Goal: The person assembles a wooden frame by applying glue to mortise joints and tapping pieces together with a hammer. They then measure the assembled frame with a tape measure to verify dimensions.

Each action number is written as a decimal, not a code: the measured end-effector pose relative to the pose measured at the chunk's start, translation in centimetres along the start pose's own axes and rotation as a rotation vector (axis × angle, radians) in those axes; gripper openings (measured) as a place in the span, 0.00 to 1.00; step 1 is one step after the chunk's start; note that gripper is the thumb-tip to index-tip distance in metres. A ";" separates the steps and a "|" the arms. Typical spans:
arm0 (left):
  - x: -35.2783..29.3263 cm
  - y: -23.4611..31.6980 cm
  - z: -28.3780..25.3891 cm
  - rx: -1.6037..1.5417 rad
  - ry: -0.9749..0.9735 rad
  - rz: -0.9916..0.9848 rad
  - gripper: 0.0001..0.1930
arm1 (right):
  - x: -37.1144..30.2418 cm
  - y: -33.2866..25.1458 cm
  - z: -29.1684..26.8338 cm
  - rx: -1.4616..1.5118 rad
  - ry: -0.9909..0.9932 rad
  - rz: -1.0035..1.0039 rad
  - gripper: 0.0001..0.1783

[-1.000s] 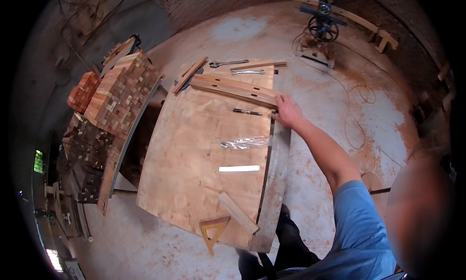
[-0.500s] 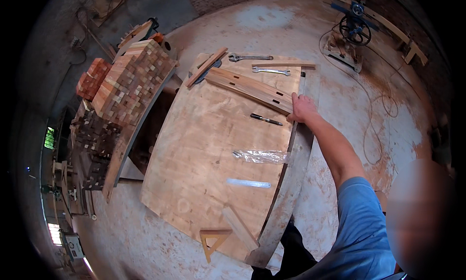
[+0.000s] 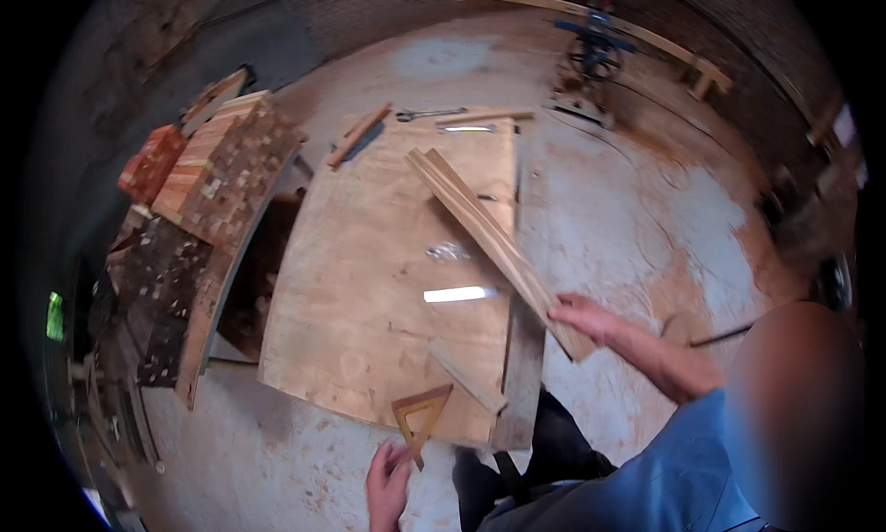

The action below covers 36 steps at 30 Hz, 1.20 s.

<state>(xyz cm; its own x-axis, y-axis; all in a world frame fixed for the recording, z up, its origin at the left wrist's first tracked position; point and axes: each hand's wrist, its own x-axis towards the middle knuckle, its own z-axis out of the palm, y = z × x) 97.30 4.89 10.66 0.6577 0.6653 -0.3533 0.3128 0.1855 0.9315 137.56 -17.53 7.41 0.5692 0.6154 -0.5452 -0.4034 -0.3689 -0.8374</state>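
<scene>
2 wooden bars (image 3: 501,248) are gripped side by side near their lower end by the right hand (image 3: 588,318), right of centre in the frame. The bars are held diagonally over the right edge of the tabletop (image 3: 346,278), with the far end directed toward the upper centre. The left hand (image 3: 388,477) is positioned at the lower centre, fingers partly curled, beside the triangular wooden square (image 3: 420,401); whether contact is made cannot be told. A wooden block (image 3: 468,377) is located just right of the square. A white ruler (image 3: 461,294) is laid near the centre. 2 wrenches (image 3: 430,115) are placed at the upper centre. Stacked timber (image 3: 226,172) is seen at the left.
</scene>
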 end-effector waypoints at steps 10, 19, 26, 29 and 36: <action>-4.6 1.0 16.0 -0.106 -0.906 -0.401 0.27 | -33.4 13.9 20.8 -0.337 0.658 -0.074 0.52; -20.1 -7.4 12.9 -0.066 -0.612 -0.447 0.23 | -43.6 25.9 32.3 -0.433 1.038 0.084 0.48; -30.9 -18.1 9.4 0.140 -0.773 -0.511 0.23 | -53.6 38.1 39.9 -0.304 1.184 0.110 0.51; -36.5 -20.3 9.2 0.215 -0.812 -0.495 0.22 | -57.7 41.3 42.4 -0.238 1.248 0.149 0.51; -41.4 -23.8 11.6 0.412 -1.004 -0.391 0.26 | -61.1 46.2 44.8 0.031 1.298 0.102 0.49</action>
<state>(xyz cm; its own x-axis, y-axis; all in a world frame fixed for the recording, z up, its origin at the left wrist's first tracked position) 70.55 -35.47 2.08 0.6580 -0.2947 -0.6930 0.6937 -0.1209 0.7101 52.05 -40.93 3.78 0.8014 -0.5389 -0.2596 -0.4920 -0.3471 -0.7984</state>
